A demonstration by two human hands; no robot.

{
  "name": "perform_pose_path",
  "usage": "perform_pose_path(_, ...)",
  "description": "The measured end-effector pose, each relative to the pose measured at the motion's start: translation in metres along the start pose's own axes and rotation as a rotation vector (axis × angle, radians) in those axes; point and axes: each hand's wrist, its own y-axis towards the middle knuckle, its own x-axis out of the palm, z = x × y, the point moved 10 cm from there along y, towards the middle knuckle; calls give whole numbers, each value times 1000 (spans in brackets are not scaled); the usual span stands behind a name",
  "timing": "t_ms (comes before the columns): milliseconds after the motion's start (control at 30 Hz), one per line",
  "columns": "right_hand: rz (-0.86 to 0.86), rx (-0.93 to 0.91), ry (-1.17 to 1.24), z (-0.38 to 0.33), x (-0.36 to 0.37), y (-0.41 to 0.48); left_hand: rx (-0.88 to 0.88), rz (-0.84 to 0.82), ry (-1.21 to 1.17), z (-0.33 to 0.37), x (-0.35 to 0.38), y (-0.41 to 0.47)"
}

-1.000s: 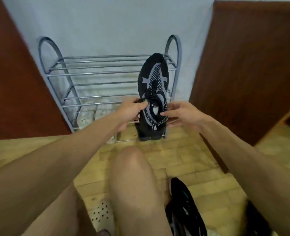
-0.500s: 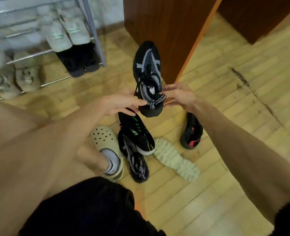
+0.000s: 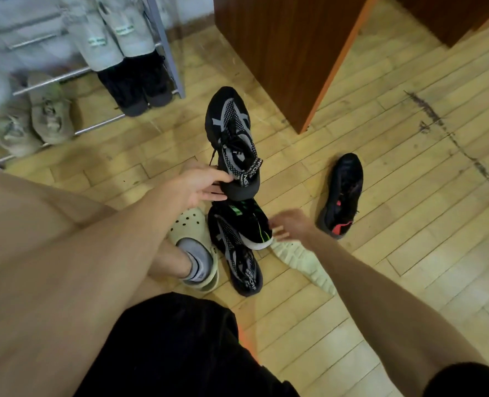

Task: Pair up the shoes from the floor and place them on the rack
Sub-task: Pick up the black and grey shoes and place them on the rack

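Note:
My left hand [image 3: 201, 183] grips the heel of a black-and-grey knit sneaker [image 3: 232, 136], held above the floor with its toe pointing away. Its matching sneaker [image 3: 239, 259] lies on the floor below, partly under a black shoe with green stripes [image 3: 247, 223]. My right hand [image 3: 290, 224] hovers with fingers spread beside the green-striped shoe, holding nothing. A pale shoe [image 3: 305, 260] lies sole-up under my right wrist. A black shoe with red accents [image 3: 342, 196] lies alone to the right. The metal shoe rack [image 3: 167, 53] stands at the upper left.
The rack holds a grey-and-black pair [image 3: 123, 61] and a beige pair [image 3: 32, 121]. My foot in a grey sock and cream clog [image 3: 196, 247] rests left of the floor shoes. A brown wooden cabinet [image 3: 289, 44] stands behind the held sneaker. Wooden flooring stretches to the right.
The view swung down from the rack to the floor shoes. My right hand let go of the held sneaker and dropped toward the green-striped shoe. My left hand keeps its grip.

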Motion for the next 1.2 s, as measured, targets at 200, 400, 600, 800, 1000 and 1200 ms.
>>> perform_pose_path(200,-139,118,-358,92,85,5,-19,-51,-44,-22,-6,-6)
perform_pose_path(400,-28,189,-359,100,105,25,-34,-35,-106,-19,2,-10)
perform_pose_path(600,-277,300,-299,79,72,-1,22,-39,-74,2,13,-18)
perform_pose_path(800,-242,366,-712,37,-23,-33,68,-33,-32,26,18,-33)
perform_pose_path(1000,-127,432,-901,-9,-113,-70,124,-26,87,59,5,-61)
perform_pose_path(1200,103,123,-558,-110,-112,-114,206,58,64,92,-25,-95)
